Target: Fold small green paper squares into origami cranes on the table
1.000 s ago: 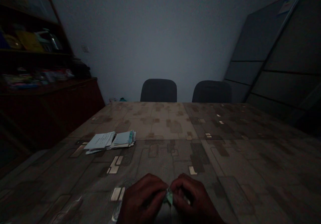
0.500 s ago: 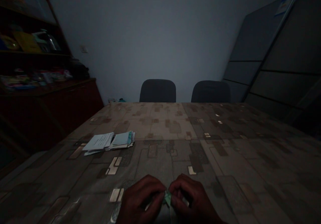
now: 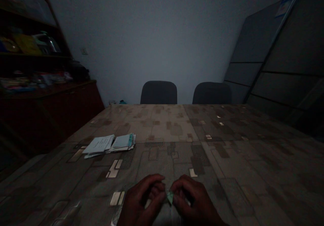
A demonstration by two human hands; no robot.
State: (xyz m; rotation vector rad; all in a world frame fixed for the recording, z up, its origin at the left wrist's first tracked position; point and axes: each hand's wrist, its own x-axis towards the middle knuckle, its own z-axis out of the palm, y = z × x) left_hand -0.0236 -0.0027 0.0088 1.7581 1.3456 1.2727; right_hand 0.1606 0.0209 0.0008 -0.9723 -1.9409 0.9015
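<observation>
A small, folded piece of green paper (image 3: 170,198) is held between my two hands near the bottom middle of the head view. My right hand (image 3: 193,197) pinches its right side with thumb and fingertips. At the left edge of the paper, the thumb and curled fingers of my left hand (image 3: 144,199) come together, while its index finger is raised a little. Dim light hides the exact folds. Both hands are just above the patterned tablecloth (image 3: 157,161).
Two loose stacks of paper slips (image 3: 98,145) lie on the table at the left. Behind the far edge stand two dark chairs (image 3: 159,92) (image 3: 212,93). A cabinet with shelves (image 3: 50,94) is on the left, and a panelled door (image 3: 243,47) leans in view at the right.
My left index finger has lifted off the green paper and the left fingers have loosened slightly. The paper shows a more pointed shape, and the right hand has hardly moved.
</observation>
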